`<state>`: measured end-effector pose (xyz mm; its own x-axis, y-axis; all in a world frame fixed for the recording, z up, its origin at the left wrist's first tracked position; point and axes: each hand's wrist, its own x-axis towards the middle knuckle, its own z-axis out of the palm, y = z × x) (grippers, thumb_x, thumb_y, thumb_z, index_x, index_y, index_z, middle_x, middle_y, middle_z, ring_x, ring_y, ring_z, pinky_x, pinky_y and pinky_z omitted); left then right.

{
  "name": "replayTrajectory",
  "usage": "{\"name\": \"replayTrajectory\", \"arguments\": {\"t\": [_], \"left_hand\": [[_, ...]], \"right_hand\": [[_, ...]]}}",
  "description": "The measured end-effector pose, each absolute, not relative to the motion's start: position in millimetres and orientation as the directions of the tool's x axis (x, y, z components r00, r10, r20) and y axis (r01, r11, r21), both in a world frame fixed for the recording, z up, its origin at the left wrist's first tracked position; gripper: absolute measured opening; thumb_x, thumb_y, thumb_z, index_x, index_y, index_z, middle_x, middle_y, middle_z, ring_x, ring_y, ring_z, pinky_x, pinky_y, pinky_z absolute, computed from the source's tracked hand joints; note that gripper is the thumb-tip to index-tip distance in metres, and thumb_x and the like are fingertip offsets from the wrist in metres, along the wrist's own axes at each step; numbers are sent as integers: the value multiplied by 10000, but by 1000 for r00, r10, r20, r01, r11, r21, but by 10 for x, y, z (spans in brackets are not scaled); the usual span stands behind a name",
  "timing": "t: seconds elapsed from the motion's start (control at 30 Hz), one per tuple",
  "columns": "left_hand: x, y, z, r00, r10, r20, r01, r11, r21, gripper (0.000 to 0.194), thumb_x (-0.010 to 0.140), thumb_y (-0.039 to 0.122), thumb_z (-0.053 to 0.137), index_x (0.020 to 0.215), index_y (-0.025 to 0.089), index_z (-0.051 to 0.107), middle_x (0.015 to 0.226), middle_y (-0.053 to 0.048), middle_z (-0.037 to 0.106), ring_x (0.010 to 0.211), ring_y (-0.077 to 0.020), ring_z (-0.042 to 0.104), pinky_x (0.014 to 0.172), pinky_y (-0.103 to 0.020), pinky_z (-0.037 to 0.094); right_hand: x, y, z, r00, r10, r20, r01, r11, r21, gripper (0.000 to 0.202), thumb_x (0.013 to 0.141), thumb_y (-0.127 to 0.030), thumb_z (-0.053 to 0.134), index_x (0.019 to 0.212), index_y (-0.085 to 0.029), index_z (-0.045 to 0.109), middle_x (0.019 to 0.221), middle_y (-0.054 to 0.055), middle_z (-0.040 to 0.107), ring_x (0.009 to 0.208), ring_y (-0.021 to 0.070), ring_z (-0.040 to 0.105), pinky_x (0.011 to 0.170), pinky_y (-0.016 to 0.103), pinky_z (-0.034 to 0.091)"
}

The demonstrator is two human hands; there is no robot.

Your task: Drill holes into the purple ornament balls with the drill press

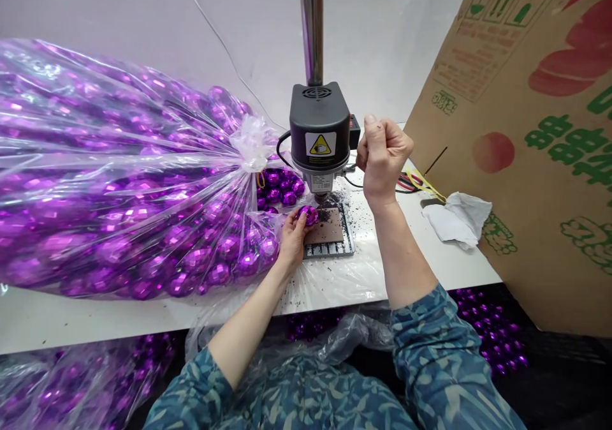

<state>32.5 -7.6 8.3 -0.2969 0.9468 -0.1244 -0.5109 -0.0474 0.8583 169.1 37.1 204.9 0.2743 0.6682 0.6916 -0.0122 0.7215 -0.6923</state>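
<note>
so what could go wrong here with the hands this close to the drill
1. The left hand pinches the purple ball right under the drill tip, so the fingers could get nicked if the ball slips or spins.
2. The tied bag of balls lies against the plate, and loose plastic might catch.
3. The right hand is clenched by the drill head; a hard pull might crack the ball.

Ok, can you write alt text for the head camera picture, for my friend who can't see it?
A person's left hand holds a shiny purple faceted ball under a small black bench drill, while the right hand is a closed fist beside the drill's head. A big clear plastic bag of purple balls lies on the white table, with a tilted brown cardboard box on the right.
</note>
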Motion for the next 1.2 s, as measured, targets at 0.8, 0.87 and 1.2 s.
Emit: {"name": "replayTrajectory", "arguments": {"t": [0.8,0.87,1.2], "left_hand": [[335,25,2,-200,979,48,-291,-106,951,527,661,226,887,1141,214,670,1207,-84,706,1246,-268,635,1125,-409,461],[346,15,1,-177,983,44,-289,-94,953,548,641,223,894,1142,216,672,1225,-84,702,1222,-273,647,1127,-430,462],[407,-59,3,-102,975,195,-53,-201,978,489,703,231,855,1138,235,632,1290,-94,663,1311,-294,585,1216,-506,355]], "right_hand": [[1720,405,1999,269,687,675,101,677,-729,673,810,-835,406,617,-215,226,515,-35,305,475,53,291,465,263,322],[1721,412,1994,257,687,680,117,676,-727,660,824,-822,390,625,-216,219,524,-34,304,481,55,289,470,261,310],[1726,423,2004,245,674,697,127,690,-712,622,802,-801,401,628,-241,193,494,-57,262,447,58,247,432,276,248]]}}
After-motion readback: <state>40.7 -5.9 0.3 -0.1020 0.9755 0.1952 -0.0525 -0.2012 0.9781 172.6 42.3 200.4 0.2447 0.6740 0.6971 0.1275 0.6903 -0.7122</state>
